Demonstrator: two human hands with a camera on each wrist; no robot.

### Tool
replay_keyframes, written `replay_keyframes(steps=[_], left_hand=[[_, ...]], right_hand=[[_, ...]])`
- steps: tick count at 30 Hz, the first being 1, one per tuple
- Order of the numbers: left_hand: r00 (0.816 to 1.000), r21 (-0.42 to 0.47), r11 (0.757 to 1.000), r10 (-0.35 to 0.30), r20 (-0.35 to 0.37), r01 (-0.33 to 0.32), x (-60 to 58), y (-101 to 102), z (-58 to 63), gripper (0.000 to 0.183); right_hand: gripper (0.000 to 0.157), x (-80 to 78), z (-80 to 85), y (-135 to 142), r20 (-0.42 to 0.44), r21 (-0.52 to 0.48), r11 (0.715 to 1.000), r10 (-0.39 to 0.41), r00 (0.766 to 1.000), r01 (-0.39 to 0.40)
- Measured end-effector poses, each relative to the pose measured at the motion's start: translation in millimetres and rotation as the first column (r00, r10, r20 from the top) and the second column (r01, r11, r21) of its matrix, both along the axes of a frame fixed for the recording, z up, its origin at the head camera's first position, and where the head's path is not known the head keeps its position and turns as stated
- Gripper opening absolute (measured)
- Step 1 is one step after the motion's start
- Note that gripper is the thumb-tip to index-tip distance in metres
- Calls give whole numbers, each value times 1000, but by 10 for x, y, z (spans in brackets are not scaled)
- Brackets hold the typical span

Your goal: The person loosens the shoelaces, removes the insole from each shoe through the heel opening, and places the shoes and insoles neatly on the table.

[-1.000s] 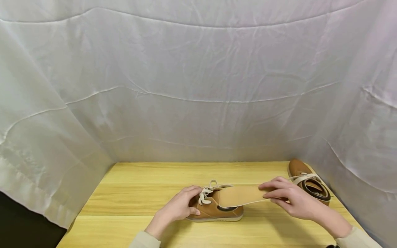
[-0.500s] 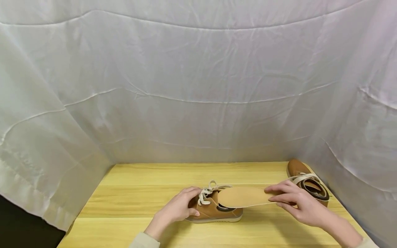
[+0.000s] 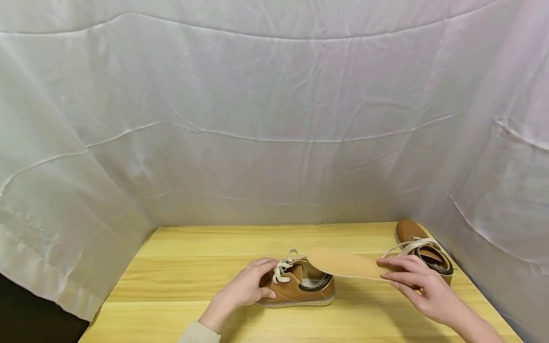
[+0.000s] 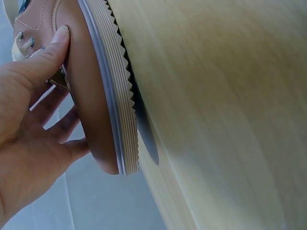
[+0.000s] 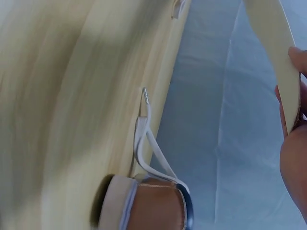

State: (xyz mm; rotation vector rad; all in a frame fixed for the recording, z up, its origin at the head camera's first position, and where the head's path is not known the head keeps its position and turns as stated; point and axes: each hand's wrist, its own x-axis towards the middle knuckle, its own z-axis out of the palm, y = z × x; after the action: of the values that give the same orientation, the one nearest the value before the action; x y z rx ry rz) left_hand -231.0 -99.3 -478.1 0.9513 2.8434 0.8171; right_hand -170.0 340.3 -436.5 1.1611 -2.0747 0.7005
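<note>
A brown leather lace-up shoe [image 3: 296,290] stands on the wooden table, its toe to the left and its opening facing up. My left hand [image 3: 246,286] grips its toe end; in the left wrist view the thumb [image 4: 60,40] lies on the near side, fingers on the far side. My right hand [image 3: 422,286] pinches one end of a tan insole [image 3: 343,263], thumb on one face and fingers on the other. The insole's free end is in the air above the shoe's heel and opening. Inside the shoe a pale lining shows.
A second brown shoe [image 3: 411,231] with loose cream laces [image 3: 413,245] stands at the table's back right corner, partly behind my right hand. Grey-white curtains [image 3: 274,181] hang behind and on both sides of the wooden table [image 3: 193,276].
My right hand has moved right, drawing the insole away from the shoe's opening, so more of the shoe's inside shows. The left hand has stayed on the toe end.
</note>
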Motion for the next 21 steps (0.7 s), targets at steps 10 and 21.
replay_keyframes(steps=[10,21], left_hand=[[1000,-5,1000,-3,-7,3,-1,-6,-10,80],[1000,-5,1000,-11,-25,11,0,-5,-2,80]], right_hand=[[46,-145,-192,-156,-92,-174,956,-256,962,238],[26,-400,-479,-352,86,-108,830,-540,837,547]])
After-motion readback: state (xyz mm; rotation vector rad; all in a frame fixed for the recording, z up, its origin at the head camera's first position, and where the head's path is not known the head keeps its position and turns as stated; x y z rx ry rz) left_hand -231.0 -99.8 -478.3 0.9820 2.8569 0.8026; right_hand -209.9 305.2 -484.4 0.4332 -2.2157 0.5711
